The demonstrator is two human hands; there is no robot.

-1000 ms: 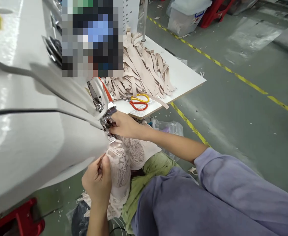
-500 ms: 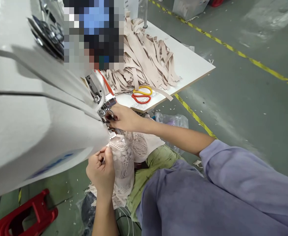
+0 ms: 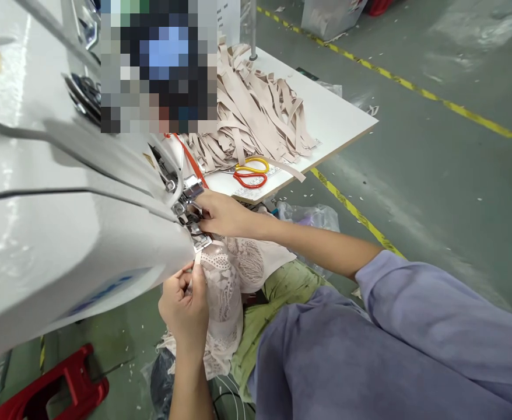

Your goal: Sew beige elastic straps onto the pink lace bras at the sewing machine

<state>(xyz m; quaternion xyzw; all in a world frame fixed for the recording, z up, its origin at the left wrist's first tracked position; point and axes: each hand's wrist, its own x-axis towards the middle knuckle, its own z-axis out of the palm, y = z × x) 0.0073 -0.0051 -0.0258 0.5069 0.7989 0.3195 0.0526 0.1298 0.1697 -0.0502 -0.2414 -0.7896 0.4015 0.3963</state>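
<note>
A large white sewing machine point(image 3: 63, 233) fills the left half of the view from the head camera. Behind it, a white desk point(image 3: 343, 125) carries a heap of beige fabric strips point(image 3: 256, 114) and a pair of scissors with red and yellow handles point(image 3: 249, 173).

A pale lace garment point(image 3: 232, 280) hangs from the machine's presser foot point(image 3: 190, 217) down towards the person's lap, its long axis running from the foot towards the viewer. The right hand point(image 3: 223, 213) is at the upper end, right against the presser foot. Its fingers are drawn together with their tips hidden among the metal parts, so whether they grip cloth cannot be told. The left hand point(image 3: 186, 306) is lower and nearer the viewer, its thumb and fingers pinching the lace edge just under the machine's body.
</note>
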